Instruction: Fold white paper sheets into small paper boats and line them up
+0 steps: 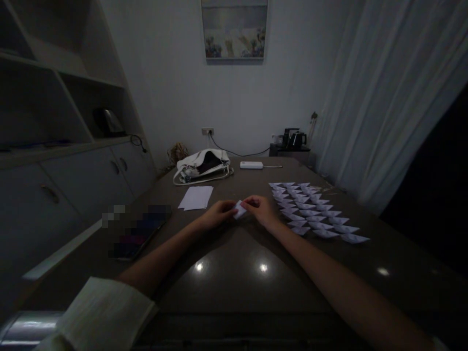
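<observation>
A small piece of folded white paper (240, 209) is held between my two hands above the dark tabletop (234, 287). My left hand (218, 213) pinches its left side with thumb and fingers. On the other side, my right hand (260, 208) grips the upper right edge, thumb on top. Just beyond my left hand lies a stack of white paper sheets (196, 198). To the right of my right hand stand rows of folded paper boats (309, 213), several in each row.
Farther back are a white handbag (204, 163) and a white power bank (251, 165) with a short cable. A phone (142, 234), partly blurred out, lies at the left edge. A shelf cabinet (84, 180) stands left, a curtain (373, 107) hangs right.
</observation>
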